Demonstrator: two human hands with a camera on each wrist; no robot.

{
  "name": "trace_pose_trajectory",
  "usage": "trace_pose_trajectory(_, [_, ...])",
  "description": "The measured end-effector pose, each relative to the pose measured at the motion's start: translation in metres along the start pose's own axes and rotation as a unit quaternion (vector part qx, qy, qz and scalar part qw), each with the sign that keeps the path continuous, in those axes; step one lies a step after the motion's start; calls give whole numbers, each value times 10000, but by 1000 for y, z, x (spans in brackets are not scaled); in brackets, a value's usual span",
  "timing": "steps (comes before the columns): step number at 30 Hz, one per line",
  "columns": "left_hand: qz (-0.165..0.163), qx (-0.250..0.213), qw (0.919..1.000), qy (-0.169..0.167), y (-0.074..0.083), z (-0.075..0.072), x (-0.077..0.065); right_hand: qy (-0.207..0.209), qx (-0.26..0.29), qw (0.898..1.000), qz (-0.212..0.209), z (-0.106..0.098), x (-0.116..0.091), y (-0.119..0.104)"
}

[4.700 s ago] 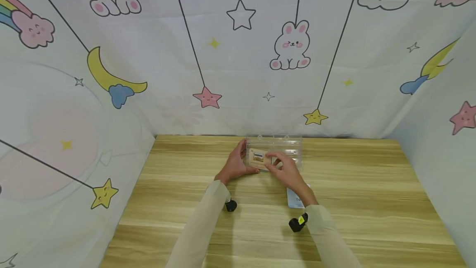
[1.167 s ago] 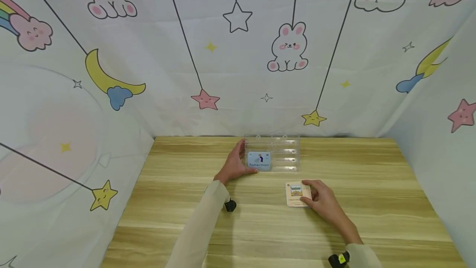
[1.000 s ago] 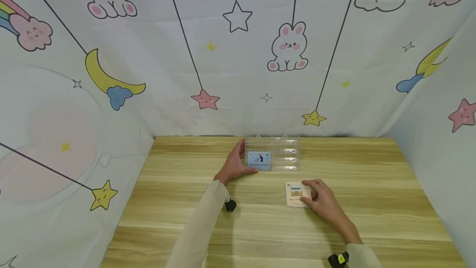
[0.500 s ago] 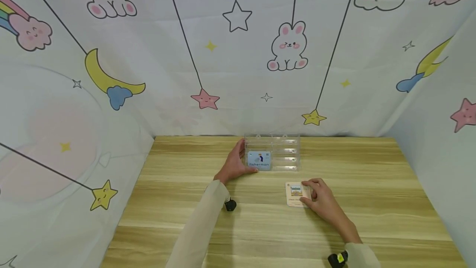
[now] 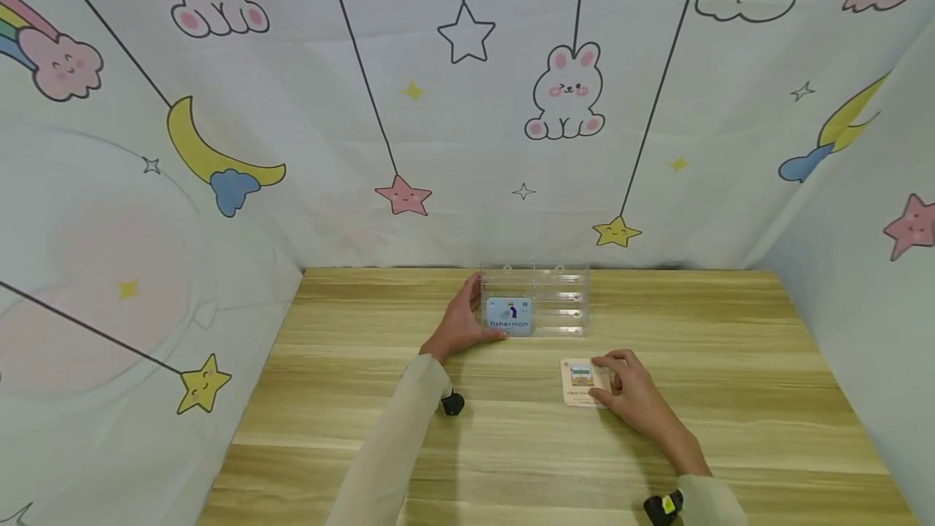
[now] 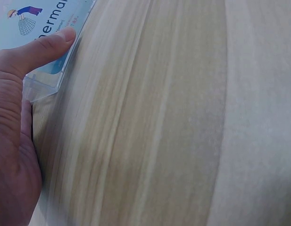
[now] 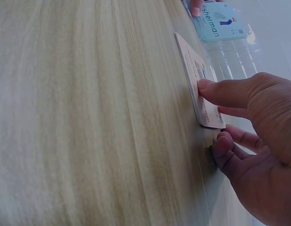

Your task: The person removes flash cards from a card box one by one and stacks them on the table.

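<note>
My left hand (image 5: 462, 321) grips the left end of a clear plastic card rack (image 5: 561, 305) at the back of the table. Its thumb lies over the front lower edge, and the other fingers go behind the side. A light-blue flashcard (image 5: 509, 316) reading "fisherman" stands in the rack's left half; the left wrist view shows the thumb overlapping this flashcard (image 6: 44, 26). To the rack's front right, my right hand (image 5: 634, 392) pinches a peach flashcard (image 5: 582, 374) with a small picture and a line of text. In the right wrist view, the thumb presses on its face, and the peach flashcard (image 7: 190, 66) looks layered at its edge.
The wood-grain table (image 5: 497, 461) runs up to a white printed cloth (image 5: 475, 217) behind the rack. Similar cloth rises at both sides. Black wrist cameras (image 5: 453, 403) hang at the sleeves. The rack's right half has several stepped ledges.
Over the whole span, my right hand has brought the peach flashcard from the rack down to the right, over a blue card on the table, uncovering the fisherman flashcard. Lately both hands stay put.
</note>
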State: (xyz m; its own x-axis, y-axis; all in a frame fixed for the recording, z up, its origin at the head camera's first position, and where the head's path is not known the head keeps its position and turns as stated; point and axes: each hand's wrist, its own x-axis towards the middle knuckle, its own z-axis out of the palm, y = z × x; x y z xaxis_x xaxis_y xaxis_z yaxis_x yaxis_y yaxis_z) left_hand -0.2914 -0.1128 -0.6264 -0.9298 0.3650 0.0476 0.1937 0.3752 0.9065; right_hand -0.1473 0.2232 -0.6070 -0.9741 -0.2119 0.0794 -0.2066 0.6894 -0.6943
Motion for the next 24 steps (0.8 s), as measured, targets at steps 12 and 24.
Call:
trace_pose_trajectory(12, [79,-40,10000,-23,0,0,0,-97,37,9999,10,-1,-1,1])
trace_pose_trajectory(24, [124,-36,9999,4,1,0,-1,-106,7,9999,38,-1,-1,2])
